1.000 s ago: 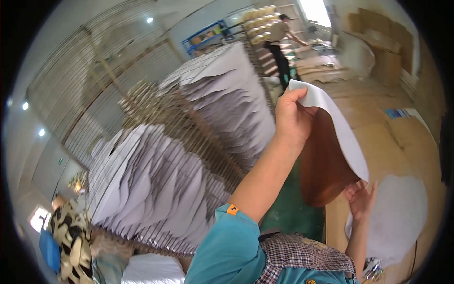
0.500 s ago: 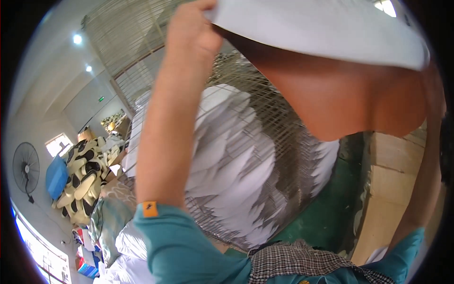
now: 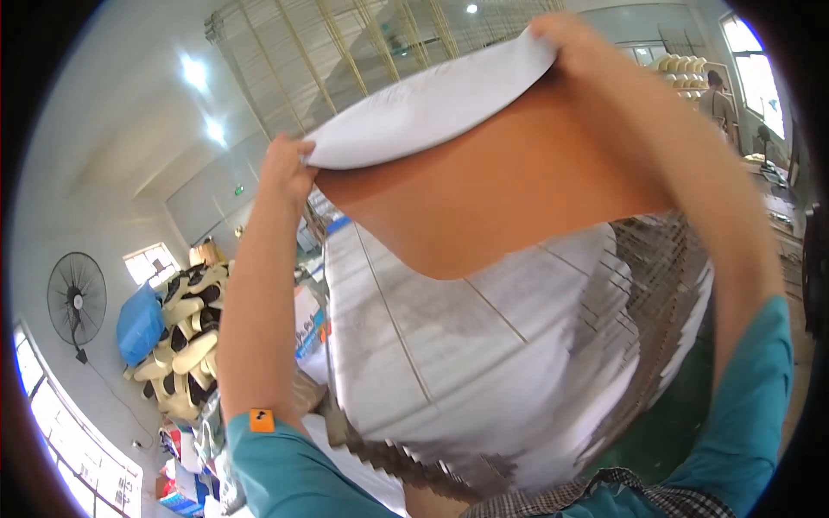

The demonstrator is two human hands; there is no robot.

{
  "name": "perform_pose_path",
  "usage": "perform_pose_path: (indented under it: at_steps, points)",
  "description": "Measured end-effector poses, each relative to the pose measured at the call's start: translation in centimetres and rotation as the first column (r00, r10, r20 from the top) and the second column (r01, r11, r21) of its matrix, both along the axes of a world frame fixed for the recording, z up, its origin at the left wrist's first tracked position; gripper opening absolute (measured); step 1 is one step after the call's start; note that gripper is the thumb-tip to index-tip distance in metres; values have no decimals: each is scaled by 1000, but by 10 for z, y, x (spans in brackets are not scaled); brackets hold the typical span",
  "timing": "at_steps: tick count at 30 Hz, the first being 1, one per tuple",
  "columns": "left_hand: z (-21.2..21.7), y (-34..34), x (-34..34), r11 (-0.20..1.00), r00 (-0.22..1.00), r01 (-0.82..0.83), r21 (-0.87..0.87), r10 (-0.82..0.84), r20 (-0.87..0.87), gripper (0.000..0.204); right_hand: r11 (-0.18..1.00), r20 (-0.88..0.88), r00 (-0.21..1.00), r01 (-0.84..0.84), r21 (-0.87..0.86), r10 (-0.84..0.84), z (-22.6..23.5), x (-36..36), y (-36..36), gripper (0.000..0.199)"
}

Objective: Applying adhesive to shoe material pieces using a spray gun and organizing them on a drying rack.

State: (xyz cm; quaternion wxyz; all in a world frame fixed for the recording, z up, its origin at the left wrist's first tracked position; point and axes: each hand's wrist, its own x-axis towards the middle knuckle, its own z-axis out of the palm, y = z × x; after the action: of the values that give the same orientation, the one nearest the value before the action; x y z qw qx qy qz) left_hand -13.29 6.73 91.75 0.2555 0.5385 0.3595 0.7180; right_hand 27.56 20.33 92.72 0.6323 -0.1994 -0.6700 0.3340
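Raised before me is a large flexible sheet (image 3: 509, 177), orange-brown on the face toward me, with a white face (image 3: 432, 112) showing along its bent upper edge. It sags between my hands and its lower edge hangs free. At its left corner the fingers of my left hand (image 3: 289, 171) pinch the edge. My right hand (image 3: 572, 45), higher and slightly blurred, is closed on the right corner. Below the sheet, a wire rack (image 3: 432, 380) carries white sheets (image 3: 484, 345) in overlapping layers, partly hidden by the held one.
More wire shelves (image 3: 345, 52) tilt upward at the far side. To the left are a heap of shoe-sole-like pieces (image 3: 186, 337), a blue bag (image 3: 140, 324) and a wall fan (image 3: 76, 298). Another person (image 3: 718, 104) stands far right, near racks of pale pieces (image 3: 684, 73).
The sheet has moved left and lower in view, and my right hand has come up into sight at its corner. The view has swung, showing more of the rack's top layer.
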Motion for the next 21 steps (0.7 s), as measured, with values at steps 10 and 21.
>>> perform_pose_path:
  at_steps: [10,21]
  points:
    - [-60,22,-258,949,932,-284,-140,307,191,56,921,315,884,-258,-291,347,-74,-196,-25,52]
    - [-398,-17,-329,977,812,-46,-206,-84,-578,23,906,66,974,176,384,-217,-125,-10,-128,26]
